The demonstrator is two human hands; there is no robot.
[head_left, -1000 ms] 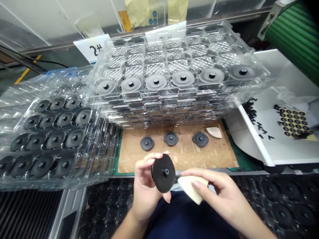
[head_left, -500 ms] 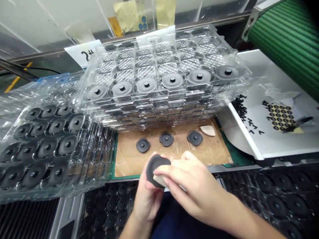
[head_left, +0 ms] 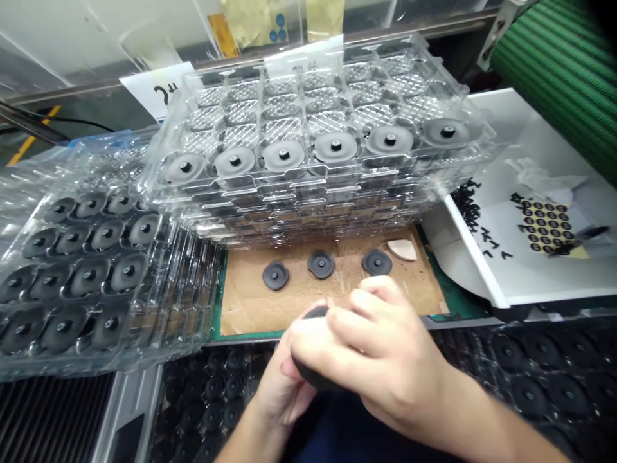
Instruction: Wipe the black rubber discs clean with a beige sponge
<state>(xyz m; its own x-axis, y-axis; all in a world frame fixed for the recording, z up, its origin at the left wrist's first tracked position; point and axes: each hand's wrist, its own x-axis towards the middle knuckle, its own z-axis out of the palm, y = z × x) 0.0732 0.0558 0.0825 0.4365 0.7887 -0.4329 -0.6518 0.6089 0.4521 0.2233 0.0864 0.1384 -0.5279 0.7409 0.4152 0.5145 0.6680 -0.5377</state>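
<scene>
The cardboard sheet [head_left: 243, 305] lies on a green mat [head_left: 448, 297] whose edges show along its sides. Just on the near side of the cardboard sheet, both hands meet around one black disc [head_left: 315, 377]. The left hand [head_left: 284, 382] grips this disc from beneath and from its left edge, with the fingers curled about it. The right hand [head_left: 380, 360] comes over the top, its fingers bent across the disc and covering most of it; whether those fingers pinch something against the disc I cannot tell, since the hand itself hides the spot.

On the cardboard sheet, three more discs sit apart from one another: a left disc [head_left: 275, 275], a middle disc [head_left: 321, 264] and a right disc [head_left: 376, 262], each with a small knob in its centre. Near the far right corner of the cardboard sheet rests a pale wedge [head_left: 402, 249].

Beyond the cardboard sheet rises a stack of clear trays [head_left: 313, 193], with six discs along the near row of the top one. To the left of the cardboard sheet are other trays [head_left: 139, 315] filled with rows of similar discs. To its right is a white bin [head_left: 520, 283], containing small black pieces [head_left: 466, 206] and a sheet of round stickers [head_left: 547, 226].
</scene>
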